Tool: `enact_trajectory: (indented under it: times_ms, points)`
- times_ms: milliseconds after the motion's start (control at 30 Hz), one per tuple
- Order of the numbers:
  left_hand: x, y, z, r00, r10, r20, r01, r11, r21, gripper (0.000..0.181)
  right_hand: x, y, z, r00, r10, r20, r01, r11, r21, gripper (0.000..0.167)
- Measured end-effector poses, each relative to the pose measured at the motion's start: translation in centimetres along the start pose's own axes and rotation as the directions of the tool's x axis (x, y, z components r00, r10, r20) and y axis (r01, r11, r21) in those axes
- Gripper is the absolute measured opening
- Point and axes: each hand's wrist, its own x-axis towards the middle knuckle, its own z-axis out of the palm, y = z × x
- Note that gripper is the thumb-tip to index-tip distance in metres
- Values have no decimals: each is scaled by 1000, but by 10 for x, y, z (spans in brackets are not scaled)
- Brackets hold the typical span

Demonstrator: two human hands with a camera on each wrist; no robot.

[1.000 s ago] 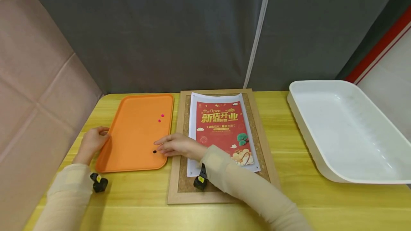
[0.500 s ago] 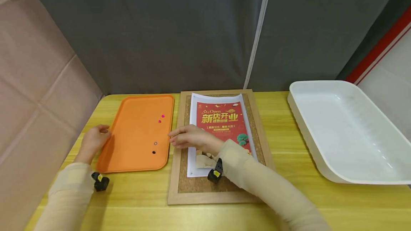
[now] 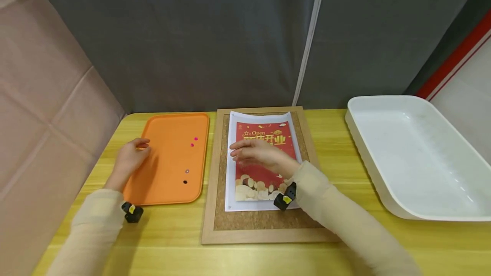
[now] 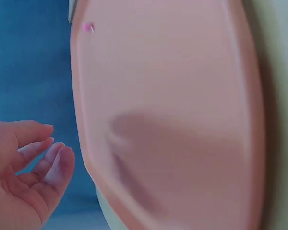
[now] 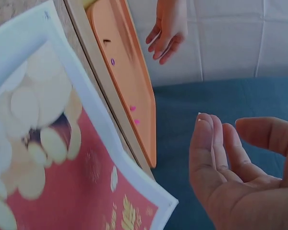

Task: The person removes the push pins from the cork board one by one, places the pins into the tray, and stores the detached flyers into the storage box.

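My left hand (image 3: 131, 158) hovers over the left rim of an orange tray (image 3: 165, 161), its shadow falling on the tray. Its fingers are loosely bent and hold nothing in the left wrist view. On the tray's right half lie two pink pushpins (image 3: 196, 139), a pale pushpin (image 3: 187, 171) and a black pushpin (image 3: 185, 182). Over a red poster (image 3: 264, 173) on a framed cork board (image 3: 268, 225) I hold my right hand (image 3: 264, 155) raised. In the right wrist view its thumb and fingers stand apart, with nothing between them. Small pins show at some poster corners (image 5: 47, 15).
A large white tub (image 3: 422, 161) stands at the right of the wooden table (image 3: 184, 242). Behind the table hangs a dark grey curtain (image 3: 192, 46). A pinkish padded wall (image 3: 46, 97) bounds the left side.
My right hand has moved right, from the tray to above the poster, uncovering the pale pushpin. My left hand has come off the tray's left edge and shifted right and up.
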Motion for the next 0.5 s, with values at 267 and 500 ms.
enact_trajectory:
  times_ms: [267, 500]
  points:
    - [-4, 56, 21, 995, 58, 75, -48, 990, -130, 38, -24, 2, -44, 992, -32, -126, 25, 998, -53, 43]
    - [-10, 98, 47, 970, 97, 225, -48, 976, -212, 39, -45, 12, -80, 975, -50, -217, 48, 999, -15, 47]
